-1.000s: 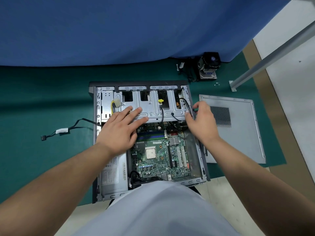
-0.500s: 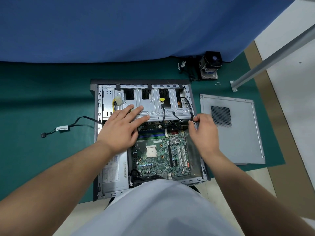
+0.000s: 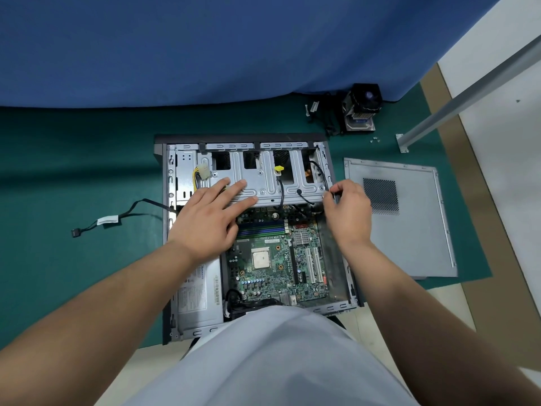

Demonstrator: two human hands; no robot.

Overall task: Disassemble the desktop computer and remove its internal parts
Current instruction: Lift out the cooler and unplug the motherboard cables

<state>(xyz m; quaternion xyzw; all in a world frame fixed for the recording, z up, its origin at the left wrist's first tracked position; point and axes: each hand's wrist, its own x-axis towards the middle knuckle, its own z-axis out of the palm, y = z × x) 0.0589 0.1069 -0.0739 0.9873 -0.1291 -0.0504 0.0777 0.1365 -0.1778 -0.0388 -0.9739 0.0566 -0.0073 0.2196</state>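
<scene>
The open desktop case [image 3: 172, 159] lies flat on the green mat, its green motherboard [image 3: 272, 259] exposed and a silver power supply [image 3: 199, 300] at the lower left. My left hand [image 3: 207, 218] rests flat with straight fingers on the metal drive cage [image 3: 263, 183]. At the cage's right end my right hand [image 3: 348, 212] pinches a black cable [image 3: 320, 174] by the case wall. Another black cable [image 3: 281, 191] with a yellow clip runs down the cage front.
The removed side panel [image 3: 409, 238] lies right of the case. A CPU cooler with fan [image 3: 361, 108] and small screws [image 3: 374, 139] sit at the back right. A loose black cable [image 3: 108, 221] trails left of the case. A metal table leg [image 3: 468, 92] stands at the right.
My right hand has slid from the case's right edge toward me and inward, and its fingers have closed on the black cable. My left hand has stayed on the drive cage.
</scene>
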